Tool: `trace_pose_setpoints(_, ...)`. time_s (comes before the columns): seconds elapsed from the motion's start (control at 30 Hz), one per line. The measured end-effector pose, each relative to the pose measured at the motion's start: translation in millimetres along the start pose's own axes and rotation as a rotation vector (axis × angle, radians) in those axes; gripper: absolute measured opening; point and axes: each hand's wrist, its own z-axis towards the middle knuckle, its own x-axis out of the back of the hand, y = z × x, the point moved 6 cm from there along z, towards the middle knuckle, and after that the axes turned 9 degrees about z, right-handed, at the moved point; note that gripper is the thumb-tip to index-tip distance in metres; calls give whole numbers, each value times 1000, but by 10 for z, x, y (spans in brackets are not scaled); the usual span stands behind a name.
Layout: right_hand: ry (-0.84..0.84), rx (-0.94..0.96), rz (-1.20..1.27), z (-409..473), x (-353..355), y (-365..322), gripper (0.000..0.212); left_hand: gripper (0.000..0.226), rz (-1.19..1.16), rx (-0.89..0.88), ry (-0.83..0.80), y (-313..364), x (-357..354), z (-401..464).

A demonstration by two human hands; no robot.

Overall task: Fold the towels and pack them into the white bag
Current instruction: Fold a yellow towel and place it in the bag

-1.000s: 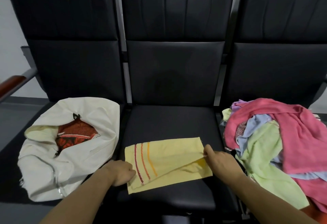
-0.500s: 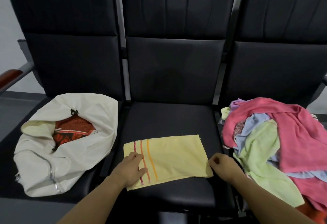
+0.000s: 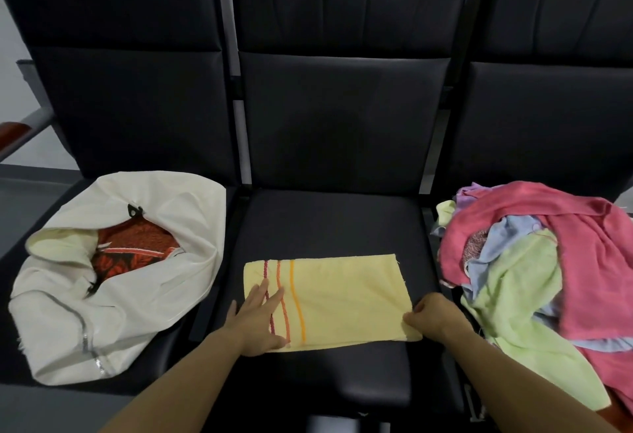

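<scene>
The folded yellow towel (image 3: 339, 299) lies on the middle seat (image 3: 329, 220). My left hand (image 3: 257, 319) presses flat on its striped end at 9 o'clock; my right hand (image 3: 433, 319) pinches its 4 o'clock corner. The white bag (image 3: 113, 282) sits further at 9 o'clock, the towel pile (image 3: 548, 278) at 3 o'clock.

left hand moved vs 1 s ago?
Yes. The left hand slid right, away from the white bag, onto the yellow towel; it now lies flat across the stripes instead of at the towel's left edge.
</scene>
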Motion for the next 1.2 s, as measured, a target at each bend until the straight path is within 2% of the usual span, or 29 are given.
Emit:
trace_pose_setpoints(0.03, 70, 77, -41, 18, 61, -137, 32, 96, 13, 27, 56, 50, 83, -2)
trace_pose_setpoints(0.1, 200, 347, -156, 10, 129, -519, 41, 72, -35, 66, 266, 225, 260, -48)
trace_pose_setpoints(0.13, 178, 494, -255, -3, 72, -711, 45, 63, -122, 63, 344, 340, 303, -79)
trace_pose_setpoints(0.17, 107, 609, -378, -13, -28, -877, 52, 58, -227, 46, 361, 474, 288, -101)
trace_pose_setpoints(0.23, -72, 751, -573, 7, -274, -1063, 69, 60, -376, 22, 277, 767, 124, -142)
trace_pose_setpoints(0.33, -254, 864, -712, 77, -552, -1183, 78, 69, -432, 134, 171, 986, -119, -103)
trace_pose_setpoints(0.43, -273, 808, -739, 113, -558, -1139, 78, 71, -352, 186, 150, 1002, -123, -5)
trace_pose_setpoints(0.53, -109, 657, -737, 94, -390, -1030, 71, 72, -205, 156, 158, 887, 3, 160)
trace_pose_setpoints(0.67, -61, 424, -560, -79, -296, -737, 73, 71, -49, 29, 173, 848, 225, 383)
trace_pose_setpoints(0.8, -68, 313, -393, -279, -314, -418, 83, 68, -73, -34, 228, 870, 289, 427)
trace_pose_setpoints(0.9, 39, 357, -282, -396, -188, -192, 81, 52, -133, -149, 437, 855, 279, 263)
trace_pose_setpoints(0.97, 106, 542, -185, -412, -127, -107, 62, 31, -148, -357, 482, 929, 212, 93)
trace_pose_setpoints(1.03, -36, 705, -76, -445, -143, -126, 39, 19, -135, -524, 371, 1025, 55, -45)
trace_pose_setpoints(1.1, -316, 741, -133, -533, -268, -227, 32, 24, -138, -574, 263, 1092, -51, -106)
trace_pose_setpoints(1.13, -403, 746, -237, -577, -339, -278, 32, 31, -123, -564, 234, 1108, -67, -101)
trace_pose_setpoints(1.2, -438, 761, -452, -610, -428, -321, 45, 39, -7, -539, 206, 1136, -64, -52)
